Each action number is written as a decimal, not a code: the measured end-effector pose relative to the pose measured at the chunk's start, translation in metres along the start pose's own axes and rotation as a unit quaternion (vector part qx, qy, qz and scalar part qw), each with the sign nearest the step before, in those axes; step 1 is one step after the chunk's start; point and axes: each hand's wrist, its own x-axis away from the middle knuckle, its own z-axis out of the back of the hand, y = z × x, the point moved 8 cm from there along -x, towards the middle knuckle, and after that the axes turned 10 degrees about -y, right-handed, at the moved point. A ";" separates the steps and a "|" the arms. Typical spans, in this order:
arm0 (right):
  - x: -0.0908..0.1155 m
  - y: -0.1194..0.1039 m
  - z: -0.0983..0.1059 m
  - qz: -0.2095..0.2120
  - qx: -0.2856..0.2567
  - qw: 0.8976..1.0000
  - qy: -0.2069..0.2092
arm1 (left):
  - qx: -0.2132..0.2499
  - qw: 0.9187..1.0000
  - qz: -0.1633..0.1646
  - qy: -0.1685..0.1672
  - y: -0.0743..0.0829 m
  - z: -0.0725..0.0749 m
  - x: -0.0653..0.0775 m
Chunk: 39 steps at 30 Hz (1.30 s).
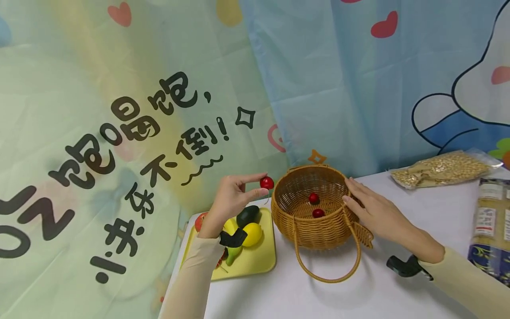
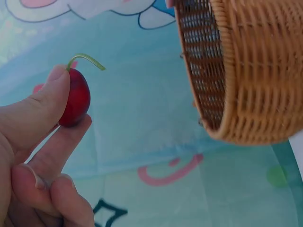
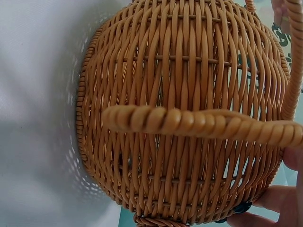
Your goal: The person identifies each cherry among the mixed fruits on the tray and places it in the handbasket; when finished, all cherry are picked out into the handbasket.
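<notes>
My left hand (image 1: pixel 235 195) pinches a red cherry (image 1: pixel 266 182) between thumb and index finger. A green stem curls from the cherry (image 2: pixel 78 99) in the left wrist view. The cherry is just left of a brown wicker basket (image 1: pixel 318 237), apart from its rim. Inside the basket lie two red cherries, one cherry (image 1: pixel 314 198) behind the other cherry (image 1: pixel 318 213). My right hand (image 1: pixel 376 210) rests against the basket's right rim with its fingers fairly straight. The basket's handle (image 1: pixel 334 281) hangs down in front. In the right wrist view, only parts of the right fingers show.
Left of the basket, a yellow tray (image 1: pixel 263 261) holds a yellow lemon (image 1: pixel 253 234), a dark green avocado-like fruit (image 1: pixel 248 215) and other produce. A bag of pale grains or beans (image 1: pixel 442 169) lies at the back right. Another package (image 1: pixel 492 221) lies at the right edge. A printed curtain (image 1: pixel 318 79) hangs behind.
</notes>
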 end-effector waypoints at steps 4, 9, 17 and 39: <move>0.000 0.001 -0.001 0.000 0.000 1.000 0.000 | -0.010 1.000 -0.004 -0.021 0.008 -0.012 -0.021; 0.000 0.001 0.000 0.004 -0.002 1.000 0.001 | -0.017 0.999 -0.017 -0.047 0.013 -0.030 -0.045; 0.001 0.001 0.000 0.002 -0.001 1.000 0.002 | -0.020 0.996 -0.024 -0.081 0.015 -0.059 -0.084; 0.000 -0.001 0.000 -0.003 0.004 1.000 0.002 | -0.060 0.969 -0.028 -0.239 0.008 -0.126 -0.136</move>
